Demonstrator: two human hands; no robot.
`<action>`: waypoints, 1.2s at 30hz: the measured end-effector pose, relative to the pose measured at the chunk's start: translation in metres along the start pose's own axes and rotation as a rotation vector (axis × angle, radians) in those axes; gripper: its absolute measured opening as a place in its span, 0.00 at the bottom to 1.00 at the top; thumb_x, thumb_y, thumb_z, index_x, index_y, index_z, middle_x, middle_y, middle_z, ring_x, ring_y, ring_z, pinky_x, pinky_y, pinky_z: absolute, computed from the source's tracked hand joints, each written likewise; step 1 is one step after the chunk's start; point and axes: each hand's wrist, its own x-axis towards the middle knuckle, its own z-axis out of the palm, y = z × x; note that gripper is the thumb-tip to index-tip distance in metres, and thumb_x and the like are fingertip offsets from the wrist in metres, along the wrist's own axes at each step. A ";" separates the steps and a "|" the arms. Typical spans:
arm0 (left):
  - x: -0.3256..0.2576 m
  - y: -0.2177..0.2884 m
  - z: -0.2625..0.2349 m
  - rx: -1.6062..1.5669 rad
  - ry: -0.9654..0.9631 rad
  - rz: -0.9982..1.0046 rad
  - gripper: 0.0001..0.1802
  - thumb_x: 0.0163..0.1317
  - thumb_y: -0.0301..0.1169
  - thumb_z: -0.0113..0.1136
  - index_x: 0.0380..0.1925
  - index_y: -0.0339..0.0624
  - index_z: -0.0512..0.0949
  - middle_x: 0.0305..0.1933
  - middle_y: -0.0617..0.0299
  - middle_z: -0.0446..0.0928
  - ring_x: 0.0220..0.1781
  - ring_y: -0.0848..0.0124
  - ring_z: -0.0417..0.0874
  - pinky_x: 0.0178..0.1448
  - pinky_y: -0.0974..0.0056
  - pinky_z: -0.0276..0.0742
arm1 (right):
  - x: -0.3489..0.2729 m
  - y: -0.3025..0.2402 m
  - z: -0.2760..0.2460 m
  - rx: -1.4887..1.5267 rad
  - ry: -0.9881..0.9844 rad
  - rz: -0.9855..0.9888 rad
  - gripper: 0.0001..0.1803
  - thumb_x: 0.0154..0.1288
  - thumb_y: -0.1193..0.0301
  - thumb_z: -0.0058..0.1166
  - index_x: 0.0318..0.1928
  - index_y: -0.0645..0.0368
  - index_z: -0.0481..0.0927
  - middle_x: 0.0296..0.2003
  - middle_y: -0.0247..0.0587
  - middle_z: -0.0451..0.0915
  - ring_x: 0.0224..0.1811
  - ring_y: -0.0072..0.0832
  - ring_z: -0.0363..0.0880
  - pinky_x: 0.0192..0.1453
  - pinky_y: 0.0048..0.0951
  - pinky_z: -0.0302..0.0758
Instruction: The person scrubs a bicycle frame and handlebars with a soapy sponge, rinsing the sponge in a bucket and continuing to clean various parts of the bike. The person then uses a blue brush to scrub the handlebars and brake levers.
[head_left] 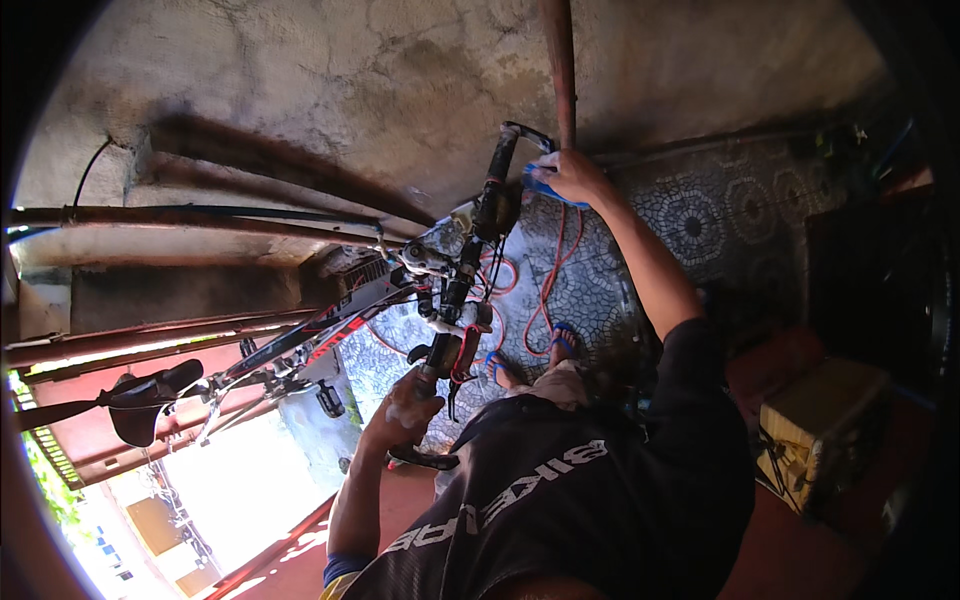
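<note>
Left hand (403, 410) grips handlebar (462, 270); right hand (572, 176) presses blue cloth (541, 186).

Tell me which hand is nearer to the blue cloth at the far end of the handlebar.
Right. The right hand presses the blue cloth against the far end of the handlebar. The left hand grips the near end, well away from the cloth.
</note>
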 end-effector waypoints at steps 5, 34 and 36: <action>0.002 0.015 0.003 -0.066 0.017 -0.116 0.22 0.55 0.32 0.66 0.50 0.41 0.74 0.33 0.57 0.74 0.34 0.63 0.75 0.39 0.55 0.74 | -0.022 -0.027 -0.034 -0.092 0.197 0.242 0.23 0.69 0.49 0.59 0.50 0.55 0.84 0.38 0.53 0.88 0.43 0.50 0.88 0.48 0.46 0.82; -0.012 -0.001 0.044 -0.141 0.120 -0.280 0.24 0.59 0.36 0.64 0.53 0.39 0.73 0.40 0.47 0.79 0.42 0.51 0.81 0.48 0.50 0.75 | 0.065 -0.083 0.027 -0.372 -0.232 -0.134 0.21 0.68 0.47 0.57 0.48 0.49 0.83 0.40 0.51 0.87 0.44 0.52 0.86 0.49 0.52 0.79; 0.001 -0.004 0.039 -0.114 0.112 -0.226 0.24 0.59 0.36 0.65 0.53 0.40 0.73 0.40 0.48 0.78 0.42 0.51 0.81 0.48 0.51 0.75 | 0.089 -0.024 0.009 -0.429 0.039 0.027 0.23 0.70 0.46 0.55 0.51 0.50 0.81 0.40 0.48 0.87 0.43 0.51 0.86 0.47 0.52 0.80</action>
